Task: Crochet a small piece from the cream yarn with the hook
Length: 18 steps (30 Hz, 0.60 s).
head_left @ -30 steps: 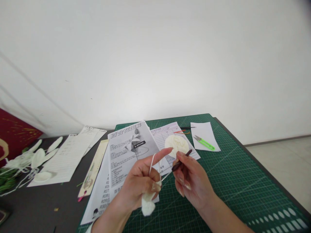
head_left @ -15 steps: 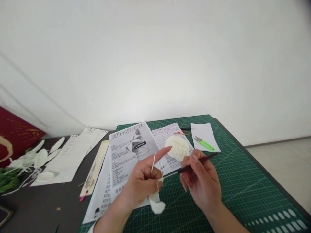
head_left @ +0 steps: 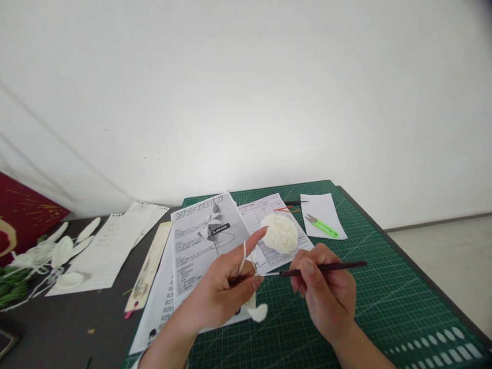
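My left hand pinches a small white crochet piece, whose curled end hangs below the fingers. White yarn loops over its raised index finger. My right hand grips a crochet hook with a dark handle, held nearly level. The hook's thin metal shaft reaches to the left thumb and fingertip, where the crochet piece is pinched; its very tip is hidden there. Behind the hands, a ball of cream-white yarn rests on a printed sheet.
A green cutting mat carries printed pattern pages and green-handled thread snips on white paper. At left lie a ruler-like bookmark, lined sheets, white crocheted petals and green yarn.
The hook has swung from tilted up at its right end to nearly level, and my right hand has turned with it. The crochet piece has shifted slightly up and right.
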### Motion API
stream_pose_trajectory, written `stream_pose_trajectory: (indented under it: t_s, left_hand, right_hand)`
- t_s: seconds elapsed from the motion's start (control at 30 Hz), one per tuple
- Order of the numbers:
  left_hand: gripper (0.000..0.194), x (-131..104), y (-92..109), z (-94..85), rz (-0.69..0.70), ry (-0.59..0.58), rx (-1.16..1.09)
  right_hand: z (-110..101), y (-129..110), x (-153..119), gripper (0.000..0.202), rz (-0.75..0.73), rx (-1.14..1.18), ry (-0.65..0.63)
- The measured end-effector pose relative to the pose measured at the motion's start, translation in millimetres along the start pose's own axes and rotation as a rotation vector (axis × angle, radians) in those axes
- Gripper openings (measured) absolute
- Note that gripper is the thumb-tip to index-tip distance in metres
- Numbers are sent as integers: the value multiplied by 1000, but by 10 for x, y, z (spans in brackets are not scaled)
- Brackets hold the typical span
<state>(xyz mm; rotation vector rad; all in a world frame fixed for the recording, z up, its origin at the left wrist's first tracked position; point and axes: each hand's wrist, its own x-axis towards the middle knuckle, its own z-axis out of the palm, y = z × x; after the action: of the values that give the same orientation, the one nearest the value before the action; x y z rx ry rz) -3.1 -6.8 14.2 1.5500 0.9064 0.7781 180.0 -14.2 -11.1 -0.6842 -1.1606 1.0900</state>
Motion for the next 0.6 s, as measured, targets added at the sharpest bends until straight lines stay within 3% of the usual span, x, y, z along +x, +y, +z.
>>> stream_pose_trajectory:
  t_s: [0.27, 0.43, 0.6]
  left_hand:
    - [62, -28, 55, -49, 1, -82, 70]
    - [64, -22, 38, -60, 10, -181, -194]
    - [62, -29, -13, -35, 19, -184, -395]
  right_hand:
    - [-11, -47, 11, 27, 55, 6, -15]
    - [-13, -20, 110, 31, 282, 217, 21]
    - [30, 54, 212, 32, 496, 399, 77]
